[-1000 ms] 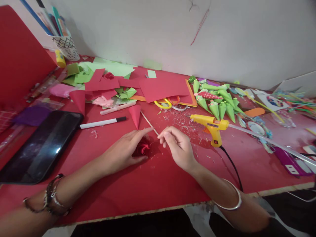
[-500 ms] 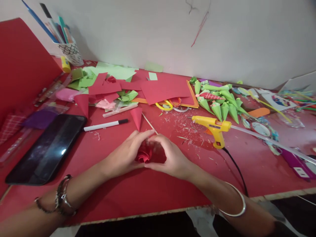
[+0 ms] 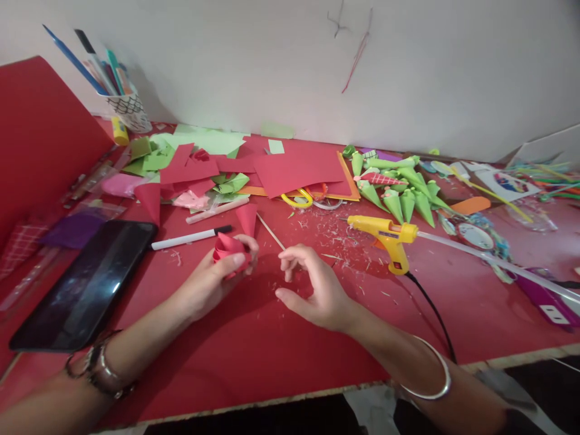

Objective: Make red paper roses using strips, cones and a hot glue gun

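Left hand (image 3: 212,276) holds rolled red paper rose (image 3: 228,246) in curled fingers; right hand (image 3: 322,290), fingers parted, near thin wooden stick (image 3: 270,230) on red counter (image 3: 254,362).

No legible text, marking (image 3: 384,230) on glue gun (image 3: 397,246) blurred

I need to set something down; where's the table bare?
Tabletop shows bare between the forearms, and between the black cord and the purple object. Paper and green cones crowd the back; scraps lie between the right hand and glue gun.
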Demonstrator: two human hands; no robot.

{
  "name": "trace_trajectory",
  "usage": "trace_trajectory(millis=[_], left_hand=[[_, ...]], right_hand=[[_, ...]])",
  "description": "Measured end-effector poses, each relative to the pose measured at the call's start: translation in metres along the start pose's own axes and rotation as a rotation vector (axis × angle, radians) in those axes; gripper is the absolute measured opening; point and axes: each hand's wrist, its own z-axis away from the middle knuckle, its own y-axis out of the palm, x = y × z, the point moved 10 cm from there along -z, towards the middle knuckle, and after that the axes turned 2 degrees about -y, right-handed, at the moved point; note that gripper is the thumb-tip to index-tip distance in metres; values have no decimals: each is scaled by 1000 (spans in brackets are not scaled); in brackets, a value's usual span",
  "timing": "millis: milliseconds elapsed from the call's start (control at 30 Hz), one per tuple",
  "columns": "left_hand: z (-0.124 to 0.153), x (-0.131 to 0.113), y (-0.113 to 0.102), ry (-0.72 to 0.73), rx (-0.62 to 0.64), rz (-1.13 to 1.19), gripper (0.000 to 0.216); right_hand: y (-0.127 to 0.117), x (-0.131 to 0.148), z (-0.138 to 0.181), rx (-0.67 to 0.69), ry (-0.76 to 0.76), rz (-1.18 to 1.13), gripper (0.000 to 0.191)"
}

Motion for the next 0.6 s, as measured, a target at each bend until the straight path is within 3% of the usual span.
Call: trace_trajectory(millis=[100,233,467,600], left_hand=[[-3,6,-6,-82,-71,274,16],[-2,9,-9,-152,-140,354,16],[-1,9,-12,-159,-132,261,23],[-2,5,-8,-108,-65,223,27]], right_hand=[[0,-1,-1,11,9,29,35],[1,0,-2,27,14,52,31],[3,1,-3,49,19,73,28],[3,2,-3,52,14,85,26]])
